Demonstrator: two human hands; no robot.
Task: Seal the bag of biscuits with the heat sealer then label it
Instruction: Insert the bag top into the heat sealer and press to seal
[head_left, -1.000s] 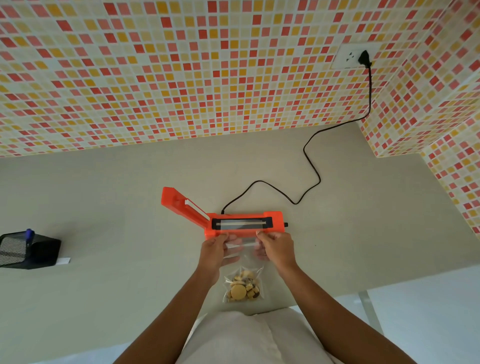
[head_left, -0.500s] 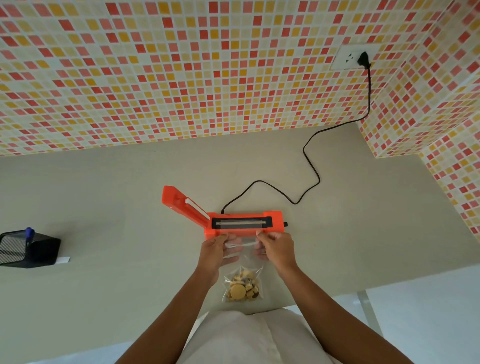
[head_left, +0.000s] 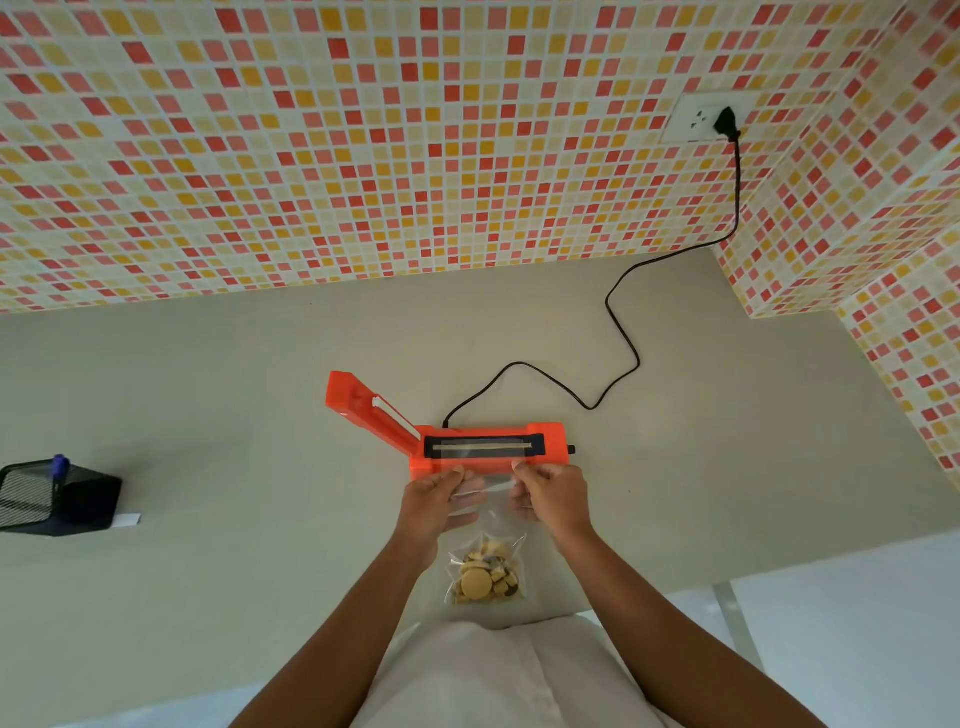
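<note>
An orange heat sealer (head_left: 550, 441) lies on the grey counter with its lid (head_left: 370, 410) swung up to the left, baring the sealing strip. A clear plastic bag of biscuits (head_left: 485, 574) lies just in front of it, biscuits bunched at the near end. My left hand (head_left: 435, 501) pinches the bag's top left corner and my right hand (head_left: 555, 493) pinches its top right corner. The bag's open edge sits at the sealer's front lip, stretched between both hands.
A black cord (head_left: 621, 332) runs from the sealer to a plug in the wall socket (head_left: 698, 124). A black mesh pen holder (head_left: 49, 499) with a blue pen stands at far left, a white label slip (head_left: 127, 519) beside it. The counter edge (head_left: 675, 577) lies near my body.
Both hands have nudged the bag's top edge slightly forward toward the sealer. Nothing else has moved.
</note>
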